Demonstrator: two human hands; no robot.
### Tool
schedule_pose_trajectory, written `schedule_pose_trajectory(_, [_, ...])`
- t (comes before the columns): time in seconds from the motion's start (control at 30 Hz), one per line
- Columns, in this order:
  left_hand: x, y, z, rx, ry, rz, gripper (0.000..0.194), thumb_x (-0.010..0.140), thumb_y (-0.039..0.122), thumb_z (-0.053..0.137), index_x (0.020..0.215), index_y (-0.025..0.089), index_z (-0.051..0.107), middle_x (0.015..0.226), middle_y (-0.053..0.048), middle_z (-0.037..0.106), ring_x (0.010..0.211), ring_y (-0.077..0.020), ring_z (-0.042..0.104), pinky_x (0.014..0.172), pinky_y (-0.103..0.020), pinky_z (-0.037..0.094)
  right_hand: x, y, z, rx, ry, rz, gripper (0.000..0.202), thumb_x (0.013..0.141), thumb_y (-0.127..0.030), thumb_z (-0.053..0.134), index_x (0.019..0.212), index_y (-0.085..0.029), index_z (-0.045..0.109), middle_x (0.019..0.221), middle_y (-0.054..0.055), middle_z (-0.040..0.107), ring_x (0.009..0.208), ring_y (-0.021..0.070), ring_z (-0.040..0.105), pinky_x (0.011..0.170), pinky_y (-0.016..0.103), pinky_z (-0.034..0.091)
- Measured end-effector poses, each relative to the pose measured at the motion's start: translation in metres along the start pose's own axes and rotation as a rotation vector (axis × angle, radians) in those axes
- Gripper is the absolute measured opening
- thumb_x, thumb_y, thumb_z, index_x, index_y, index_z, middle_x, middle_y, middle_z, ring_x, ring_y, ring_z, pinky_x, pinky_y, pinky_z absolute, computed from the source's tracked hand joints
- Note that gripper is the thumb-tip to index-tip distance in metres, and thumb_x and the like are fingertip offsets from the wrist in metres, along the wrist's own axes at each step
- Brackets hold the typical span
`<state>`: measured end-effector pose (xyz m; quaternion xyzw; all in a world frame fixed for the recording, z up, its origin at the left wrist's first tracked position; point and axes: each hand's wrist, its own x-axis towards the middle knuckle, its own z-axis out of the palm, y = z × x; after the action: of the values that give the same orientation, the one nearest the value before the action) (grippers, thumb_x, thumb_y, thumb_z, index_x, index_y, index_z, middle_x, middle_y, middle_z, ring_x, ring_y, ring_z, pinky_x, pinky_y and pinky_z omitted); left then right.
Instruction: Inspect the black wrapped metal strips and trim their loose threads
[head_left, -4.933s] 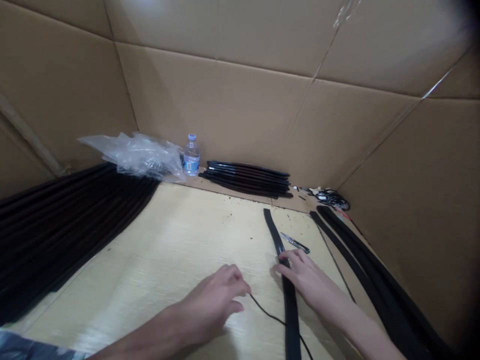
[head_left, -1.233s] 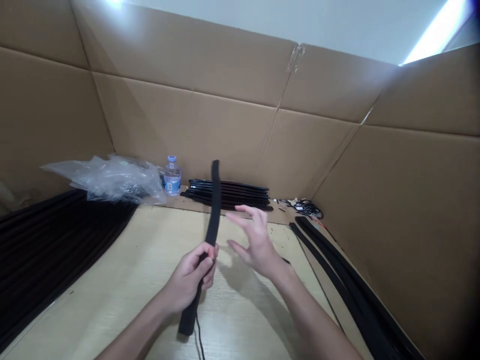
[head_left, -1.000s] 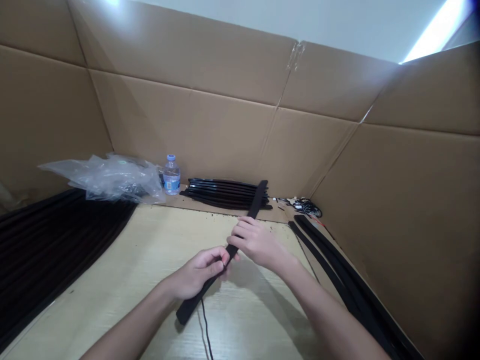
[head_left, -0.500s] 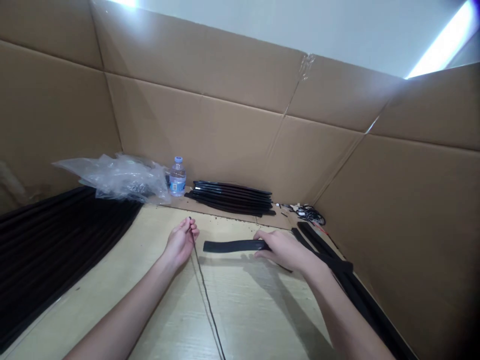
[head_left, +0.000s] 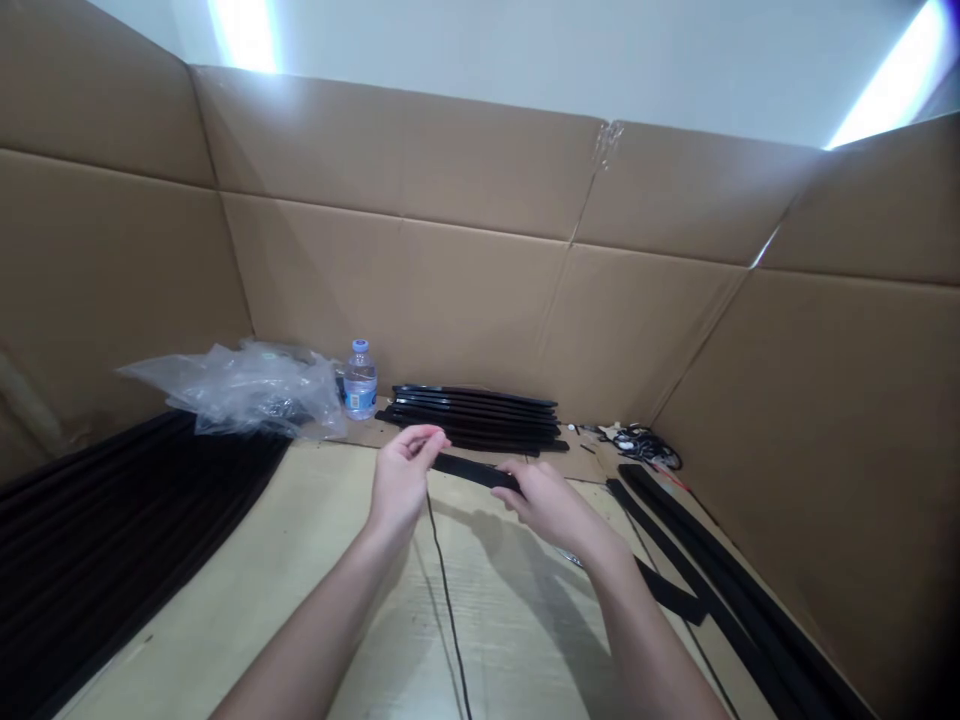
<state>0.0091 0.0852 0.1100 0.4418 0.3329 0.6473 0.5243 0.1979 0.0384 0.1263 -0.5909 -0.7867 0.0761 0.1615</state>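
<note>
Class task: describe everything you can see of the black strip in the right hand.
The strip is flat, narrow and plain black, perhaps rubber or fabric. It slants down toward the right, ending in a squared edge. The right hand grips it above the pale board, and the right forearm hides its middle. Its left end is at the left hand; contact there is unclear.

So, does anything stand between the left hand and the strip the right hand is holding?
Nothing visible does: the left hand is right at the end of the strip, with the cord hanging below it. Whether hand and strip touch, I can't tell.
</note>
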Motion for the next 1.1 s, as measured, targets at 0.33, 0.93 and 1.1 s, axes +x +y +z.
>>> schedule_pose_trajectory(0.33, [-0.012,-0.009,0.003,0.567,-0.302,0.164,0.008,0.078,0.022,0.065,0.085,0.02,0.066,0.079,-0.005,0.067,0.076,-0.0199,0.061,0.067,-0.028,0.044,0.007,0.008,0.005,0.227,-0.035,-0.012,0.031,0.086,-0.037,0.055,0.115,-0.026,0.058,0.109,0.007,0.067,0.101,0.026,0.059,0.08,0.035,0.044])
schedule_pose_trajectory(0.93, [-0.014,-0.012,0.003,0.986,-0.39,0.798,0.006,0.081,0.011,0.06,0.078,0.016,0.06,0.072,-0.004,0.063,0.07,-0.0176,0.047,0.066,-0.032,0.04,0.01,0.005,0.0,0.391,-0.04,-0.078,0.026,0.09,-0.039,0.049,0.095,-0.021,0.066,0.084,0.004,0.071,0.073,0.018,0.063,0.064,0.027,0.043])
schedule_pose_trajectory(1.1, [-0.013,-0.014,0.002,1.01,-0.379,0.766,0.005,0.082,0.011,0.06,0.079,0.016,0.06,0.073,-0.004,0.062,0.071,-0.0178,0.047,0.066,-0.032,0.04,0.011,0.006,0.0,0.396,-0.052,-0.084,0.027,0.093,-0.034,0.044,0.085,-0.02,0.066,0.074,0.001,0.069,0.063,0.0147,0.059,0.06,0.025,0.04])
